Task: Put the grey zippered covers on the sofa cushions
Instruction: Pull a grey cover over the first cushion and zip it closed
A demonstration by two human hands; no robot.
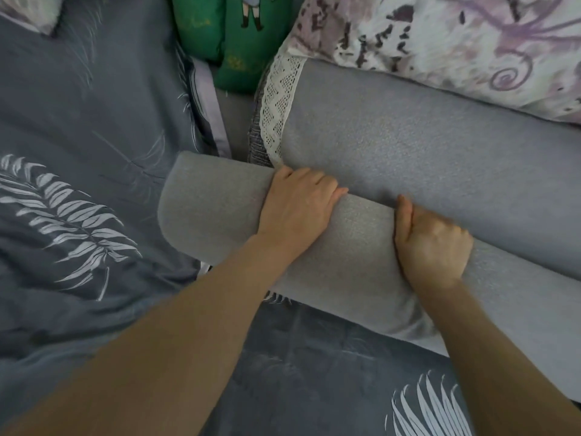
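— Where is the grey cushion (355,243)?

— Under both hands. It lies slantwise across a bed, with its near edge rolled into a thick rounded fold. The rest spreads flat beyond the knuckles.

— What is the left hand (298,209) doing?

— It lies palm down over the top of the fold, near its rounded end. The fingers (330,191) curl down into the crease where the fold meets the flat part, so it grips the roll.

— And the right hand (432,243)?

— It sits just to the right of the left hand, on the same fold. It is bunched into a tight fist, thumb pointing away, with grey fabric held inside it.

— Is the grey surface a cover or the bare cushion?

— That cannot be told; only an even grey weave shows.

— What lies around the hands?

— Dark leaf-print bedding (78,136) spreads to the left of the left hand and beneath both forearms. A strip of white lace trim (278,111) runs away from just beyond the left thumb, along the end of the cushion. Farther beyond sits a green cushion (239,42). Beyond the right hand, a pale floral pillow (456,42) overlaps the cushion's far edge.
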